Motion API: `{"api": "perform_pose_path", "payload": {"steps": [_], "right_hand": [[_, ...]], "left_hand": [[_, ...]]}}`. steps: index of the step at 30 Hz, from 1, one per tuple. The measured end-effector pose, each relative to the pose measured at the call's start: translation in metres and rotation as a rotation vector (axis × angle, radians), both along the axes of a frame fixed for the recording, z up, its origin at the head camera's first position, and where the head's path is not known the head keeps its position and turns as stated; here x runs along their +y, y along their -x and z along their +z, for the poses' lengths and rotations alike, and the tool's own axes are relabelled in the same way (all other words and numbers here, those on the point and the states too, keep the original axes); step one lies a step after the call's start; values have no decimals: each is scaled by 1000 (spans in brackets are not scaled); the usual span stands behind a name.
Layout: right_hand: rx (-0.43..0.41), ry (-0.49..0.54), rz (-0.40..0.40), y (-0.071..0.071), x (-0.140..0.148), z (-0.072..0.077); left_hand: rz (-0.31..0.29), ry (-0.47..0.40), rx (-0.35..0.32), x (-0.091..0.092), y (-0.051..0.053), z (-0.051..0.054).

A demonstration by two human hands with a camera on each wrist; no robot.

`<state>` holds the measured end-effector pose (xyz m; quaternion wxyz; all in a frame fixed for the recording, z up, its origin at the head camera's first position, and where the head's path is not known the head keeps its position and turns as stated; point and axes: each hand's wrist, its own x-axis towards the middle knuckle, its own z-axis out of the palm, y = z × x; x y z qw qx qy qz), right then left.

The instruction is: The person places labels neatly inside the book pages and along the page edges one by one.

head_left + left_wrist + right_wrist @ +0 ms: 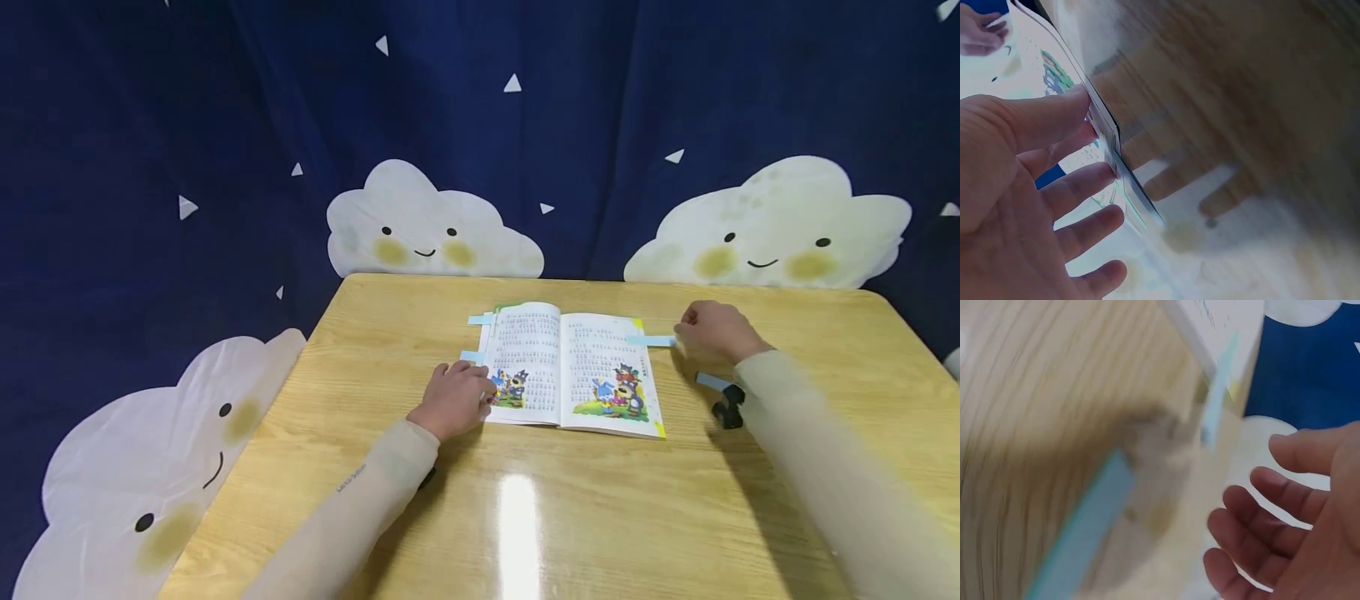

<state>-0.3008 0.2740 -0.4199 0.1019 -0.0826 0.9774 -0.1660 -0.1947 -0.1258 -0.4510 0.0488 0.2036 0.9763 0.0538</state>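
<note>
An open picture book (558, 367) lies on the wooden table, with text and cartoon animals on both pages. My left hand (453, 400) rests at its left edge; in the left wrist view the thumb and fingers of that hand (1041, 169) lie along the page edges (1107, 134). A pale blue strip (652, 341) sticks out from the right page. Just beyond its end is my right hand (716, 327), and in the right wrist view this hand (1279, 519) has loosely bent fingers holding nothing, beside the strip (1215, 406).
Two more blue strips (480, 319) stick out from the book's left side. Another blue strip (712, 382) is near my right wrist, by a black wrist-camera mount (729, 408). Behind the table (570, 517) hangs a dark blue curtain (585, 125) with smiling clouds.
</note>
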Motion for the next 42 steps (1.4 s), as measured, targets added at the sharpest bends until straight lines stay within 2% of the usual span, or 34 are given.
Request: {"api": "perform_pose_path", "payload": {"steps": [3,6,13,18,23,28,33,42], "right_hand": [[10,-5,59,-8,21,8],[5,-33,85,-20,42,12],[-19,-84,71,-49,78,24],[-30,-93,97,-65,90,23],[39,-137,135,-78,87,30],[113,-122,132,-82,76,30],[123,-83,126,-82,66,20],[132,-96,106,-74,60,1]], "left_hand": [[12,13,-11,-1,-1,1],[1,20,-33,-1,-3,1],[-4,2,-18,-3,-3,1],[-9,-5,-16,-3,-2,-1],[-8,-9,-15,-2,0,0],[-3,-10,-15,-1,-2,3],[5,-22,-20,-2,-2,2],[1,-21,-23,-2,-1,2]]}}
